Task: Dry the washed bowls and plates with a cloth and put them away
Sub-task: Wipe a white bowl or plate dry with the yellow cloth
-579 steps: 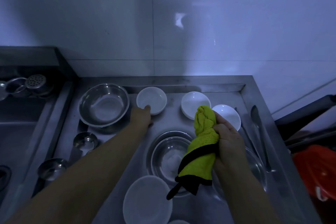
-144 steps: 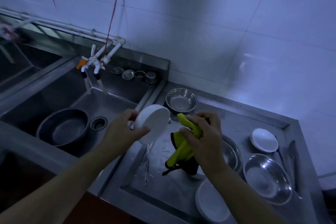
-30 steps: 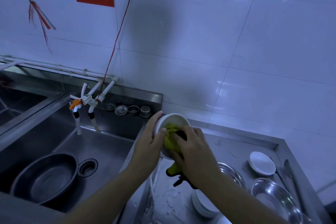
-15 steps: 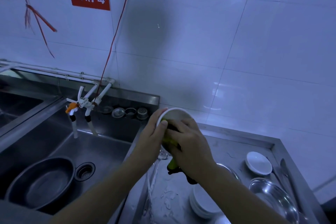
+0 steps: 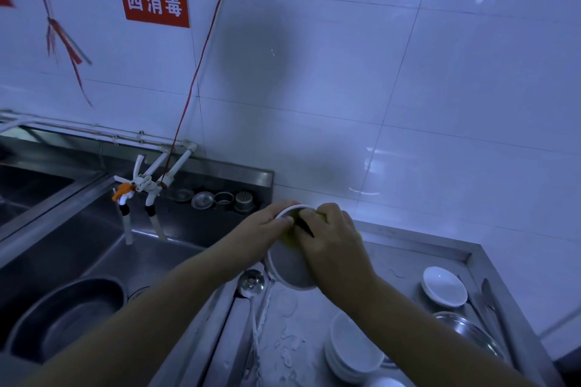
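Note:
I hold a white bowl (image 5: 287, 267) in the air above the steel drainboard, tilted with its mouth away from me. My left hand (image 5: 262, 231) grips its left rim, thumb over the edge. My right hand (image 5: 330, 240) presses a yellow-green cloth (image 5: 290, 234) with a black edge into the bowl; most of the cloth is hidden by my fingers. A stack of white bowls (image 5: 352, 352) sits below on the drainboard (image 5: 405, 256), and a single small white dish (image 5: 445, 286) lies at the right.
A steel bowl (image 5: 468, 334) and utensils (image 5: 489, 302) lie at the drainboard's right edge. A ladle (image 5: 251, 281) rests on the ridge beside the sink. A large dark basin (image 5: 66, 316) sits in the left sink under the taps (image 5: 138, 185). Small strainers (image 5: 223, 198) line the back ledge.
The bowl has turned so its underside faces me, and my right hand has worked the cloth deeper inside, leaving little of it visible. The view has tilted slightly.

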`<state>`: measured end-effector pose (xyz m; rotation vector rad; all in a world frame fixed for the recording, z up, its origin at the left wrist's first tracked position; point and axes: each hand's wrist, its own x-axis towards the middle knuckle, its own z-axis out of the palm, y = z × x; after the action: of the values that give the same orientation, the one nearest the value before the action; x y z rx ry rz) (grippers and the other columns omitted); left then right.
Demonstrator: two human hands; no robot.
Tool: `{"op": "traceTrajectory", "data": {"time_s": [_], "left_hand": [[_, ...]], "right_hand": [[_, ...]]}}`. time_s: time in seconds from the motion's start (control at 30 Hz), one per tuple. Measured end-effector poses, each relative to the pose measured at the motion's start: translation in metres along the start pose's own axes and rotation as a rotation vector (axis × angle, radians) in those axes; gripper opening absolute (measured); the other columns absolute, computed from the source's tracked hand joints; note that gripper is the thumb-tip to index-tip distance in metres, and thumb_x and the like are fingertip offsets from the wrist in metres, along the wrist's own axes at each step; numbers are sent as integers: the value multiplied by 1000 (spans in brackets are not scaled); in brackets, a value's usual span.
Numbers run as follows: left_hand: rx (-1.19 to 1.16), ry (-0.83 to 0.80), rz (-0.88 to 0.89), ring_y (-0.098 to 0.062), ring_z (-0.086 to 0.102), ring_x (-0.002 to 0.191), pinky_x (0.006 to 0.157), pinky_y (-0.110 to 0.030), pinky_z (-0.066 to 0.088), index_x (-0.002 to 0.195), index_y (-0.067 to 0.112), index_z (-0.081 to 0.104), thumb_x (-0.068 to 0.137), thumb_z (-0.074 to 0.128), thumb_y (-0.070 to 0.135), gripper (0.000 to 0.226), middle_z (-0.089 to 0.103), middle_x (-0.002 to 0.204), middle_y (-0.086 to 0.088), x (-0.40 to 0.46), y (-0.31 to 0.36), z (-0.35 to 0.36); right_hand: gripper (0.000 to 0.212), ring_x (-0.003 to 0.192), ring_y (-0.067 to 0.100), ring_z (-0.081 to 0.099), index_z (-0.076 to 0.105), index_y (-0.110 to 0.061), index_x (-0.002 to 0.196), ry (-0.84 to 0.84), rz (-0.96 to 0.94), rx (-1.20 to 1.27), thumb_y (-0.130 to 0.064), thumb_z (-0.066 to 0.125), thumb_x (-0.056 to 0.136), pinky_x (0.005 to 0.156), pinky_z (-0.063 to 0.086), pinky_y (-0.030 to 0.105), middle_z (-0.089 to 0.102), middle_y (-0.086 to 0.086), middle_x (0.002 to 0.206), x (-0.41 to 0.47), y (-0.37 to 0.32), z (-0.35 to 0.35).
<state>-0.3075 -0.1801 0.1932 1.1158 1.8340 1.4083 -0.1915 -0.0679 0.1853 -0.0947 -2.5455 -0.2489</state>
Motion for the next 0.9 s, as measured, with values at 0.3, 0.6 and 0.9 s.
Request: {"op": "traceTrajectory", "data": {"time_s": [0.3,0.6,0.9], "left_hand": [[64,245,145,-12,59,100,89,-47,49,105,53,54,85,41,38,28,62,109,9,0,6,1],[36,365,163,-12,56,101,87,-46,50,109,47,53,84,40,44,28,59,110,14,-1,9,4],[47,196,147,-17,57,99,80,-34,51,108,40,54,99,41,22,25,60,106,6,-8,19,11]], "right_hand": [[21,88,19,47,72,-26,93,-165,115,310,-35,56,82,69,42,23,63,-4,90,6,4,-26],[42,110,19,43,67,-20,115,36,203,498,-22,74,74,92,44,35,53,4,121,-23,-21,-15],[17,93,24,63,73,-16,99,315,-173,193,-27,68,87,88,52,41,70,7,101,-37,1,8]]}}
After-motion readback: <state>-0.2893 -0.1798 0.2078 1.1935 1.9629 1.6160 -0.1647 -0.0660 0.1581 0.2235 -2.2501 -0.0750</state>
